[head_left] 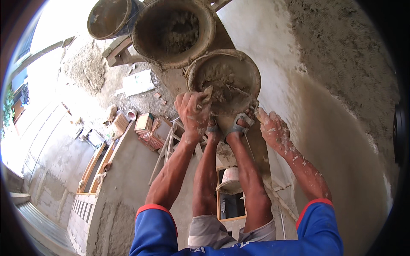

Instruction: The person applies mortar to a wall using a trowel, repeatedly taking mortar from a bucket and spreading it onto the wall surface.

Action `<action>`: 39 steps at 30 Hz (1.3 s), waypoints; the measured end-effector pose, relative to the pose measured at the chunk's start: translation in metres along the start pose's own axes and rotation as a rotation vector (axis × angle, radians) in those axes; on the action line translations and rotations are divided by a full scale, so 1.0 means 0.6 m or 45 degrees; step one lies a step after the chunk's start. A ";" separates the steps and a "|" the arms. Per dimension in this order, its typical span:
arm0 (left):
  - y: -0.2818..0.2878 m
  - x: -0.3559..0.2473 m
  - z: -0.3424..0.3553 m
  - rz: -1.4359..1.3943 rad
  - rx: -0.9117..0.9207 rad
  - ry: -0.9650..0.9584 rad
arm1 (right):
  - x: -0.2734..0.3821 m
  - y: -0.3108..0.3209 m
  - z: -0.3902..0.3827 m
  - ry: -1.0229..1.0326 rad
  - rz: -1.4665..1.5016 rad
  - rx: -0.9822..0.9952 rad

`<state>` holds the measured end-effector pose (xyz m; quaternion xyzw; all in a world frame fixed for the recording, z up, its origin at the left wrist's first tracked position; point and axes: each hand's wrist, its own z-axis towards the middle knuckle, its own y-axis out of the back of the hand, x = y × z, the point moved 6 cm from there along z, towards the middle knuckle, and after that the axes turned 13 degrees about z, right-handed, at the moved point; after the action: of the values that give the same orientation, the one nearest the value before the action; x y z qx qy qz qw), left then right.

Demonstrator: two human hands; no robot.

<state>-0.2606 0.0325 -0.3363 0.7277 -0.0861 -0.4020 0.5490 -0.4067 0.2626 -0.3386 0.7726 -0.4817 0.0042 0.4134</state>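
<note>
In front of my feet stands a round bucket (200,79) of wet grey mortar (222,79). My left hand (192,112) is closed over its near left rim, around a short mortar-caked handle (208,93); the rest of that tool is hidden or lost against the mortar. Just beyond the bucket's near right side, my right hand (274,130) grips another pale, caked tool handle (259,114), whose working end I cannot make out. Wet mortar is spattered on my right hand and forearm.
My sandalled feet (240,123) stand on a narrow raised plank (258,149). Beyond are a larger mortar bucket (205,47) and a dark bucket (96,19). A partly plastered wall (337,123) rises at right. Far below left lie stacked red tiles (151,132) and wooden frames (92,170).
</note>
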 end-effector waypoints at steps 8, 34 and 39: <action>-0.015 0.012 -0.011 0.063 -0.019 0.292 | 0.051 0.050 -0.026 -0.058 0.205 0.000; 0.123 0.245 -0.211 -0.671 -0.146 1.398 | 0.068 0.116 0.037 0.180 -0.292 -0.226; 0.198 0.337 -0.403 -0.190 -0.039 1.645 | 0.081 0.025 0.149 0.082 -0.351 0.088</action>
<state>0.0754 0.0488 -0.3142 0.8191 0.3180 0.0783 0.4710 -0.4270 0.1662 -0.3684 0.8447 -0.3572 -0.0112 0.3984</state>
